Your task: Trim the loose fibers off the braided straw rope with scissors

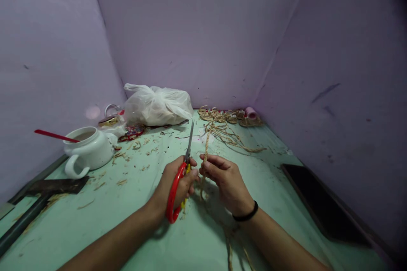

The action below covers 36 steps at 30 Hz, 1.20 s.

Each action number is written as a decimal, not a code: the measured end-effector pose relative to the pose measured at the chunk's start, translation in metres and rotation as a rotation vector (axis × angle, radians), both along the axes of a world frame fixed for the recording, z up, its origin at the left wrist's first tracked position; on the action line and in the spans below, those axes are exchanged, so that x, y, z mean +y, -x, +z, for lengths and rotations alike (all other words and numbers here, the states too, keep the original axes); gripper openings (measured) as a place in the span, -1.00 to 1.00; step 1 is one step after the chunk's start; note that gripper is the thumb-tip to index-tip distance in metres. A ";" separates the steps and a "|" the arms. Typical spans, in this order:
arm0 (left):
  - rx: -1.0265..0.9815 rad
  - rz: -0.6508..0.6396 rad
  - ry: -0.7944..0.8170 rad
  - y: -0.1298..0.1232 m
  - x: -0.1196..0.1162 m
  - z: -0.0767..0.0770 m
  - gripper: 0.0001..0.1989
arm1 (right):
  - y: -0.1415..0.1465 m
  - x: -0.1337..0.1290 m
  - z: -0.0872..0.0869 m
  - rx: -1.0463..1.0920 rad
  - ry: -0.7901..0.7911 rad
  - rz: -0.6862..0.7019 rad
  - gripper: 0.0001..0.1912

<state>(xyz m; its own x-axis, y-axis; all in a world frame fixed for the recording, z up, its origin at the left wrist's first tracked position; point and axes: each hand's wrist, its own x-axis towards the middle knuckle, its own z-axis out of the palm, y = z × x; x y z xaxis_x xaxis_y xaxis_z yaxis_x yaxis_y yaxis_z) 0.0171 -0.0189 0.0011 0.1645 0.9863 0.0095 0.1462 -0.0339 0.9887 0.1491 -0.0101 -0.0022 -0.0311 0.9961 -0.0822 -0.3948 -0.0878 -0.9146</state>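
Note:
My left hand [179, 182] is closed around a pair of scissors [174, 197] with red handles, a bit of yellow showing beside them. The grey blades point up and away from me and look closed. Just to the right, my right hand [224, 178] pinches a braided straw cord [207, 146] between thumb and fingers. From there the cord runs away from me to a tangle of loose straw strands [227, 133], and its near end hangs below the fingers. A black band circles my right wrist.
At the left stand a white teapot [92, 150] with a red stick in it and a dark hammer-like tool [41, 194]. A tied plastic bag [157, 106] lies at the back. Coiled straw pieces [219, 115] and a pink roll [251, 113] sit back right; a black flat object [321, 203] lies right.

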 end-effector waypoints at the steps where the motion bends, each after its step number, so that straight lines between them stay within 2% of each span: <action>1: 0.141 0.004 -0.094 0.005 0.002 0.001 -0.84 | -0.001 0.001 0.002 -0.023 -0.006 -0.028 -0.74; 4: 0.563 0.011 -0.406 0.022 0.010 0.006 -0.76 | -0.004 0.003 0.007 -0.058 -0.024 -0.088 -0.74; 6: 0.742 -0.015 -0.569 0.030 0.016 0.008 -0.68 | -0.006 0.003 0.009 -0.084 -0.031 -0.126 -0.76; 8: 0.868 -0.037 -0.659 0.032 0.021 0.007 -0.64 | -0.006 0.004 0.008 -0.135 -0.035 -0.125 -0.80; 12: 1.059 -0.016 -0.740 0.030 0.026 -0.001 -0.61 | -0.008 0.006 0.003 -0.264 -0.079 -0.127 -0.79; 16: 1.141 -0.019 -0.800 0.030 0.029 -0.006 -0.60 | -0.008 0.007 -0.001 -0.446 -0.259 -0.184 -0.80; 19: 1.170 -0.027 -0.809 0.032 0.030 -0.006 -0.60 | -0.007 0.008 0.000 -0.528 -0.353 -0.156 -0.82; 30: 1.187 -0.059 -0.798 0.031 0.029 -0.005 -0.65 | -0.008 0.006 0.003 -0.505 -0.317 -0.118 -0.78; 36: 1.346 -0.051 -0.815 0.032 0.029 -0.002 -0.70 | -0.008 0.005 0.007 -0.492 -0.275 -0.079 -0.83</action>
<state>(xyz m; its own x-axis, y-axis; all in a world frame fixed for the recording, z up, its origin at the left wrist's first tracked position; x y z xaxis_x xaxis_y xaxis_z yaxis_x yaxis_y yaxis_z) -0.0152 0.0104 -0.0008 0.5219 0.7824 0.3398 0.8511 -0.5041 -0.1465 0.1570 -0.0051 0.0044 0.0204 0.9807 0.1947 0.0876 0.1922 -0.9774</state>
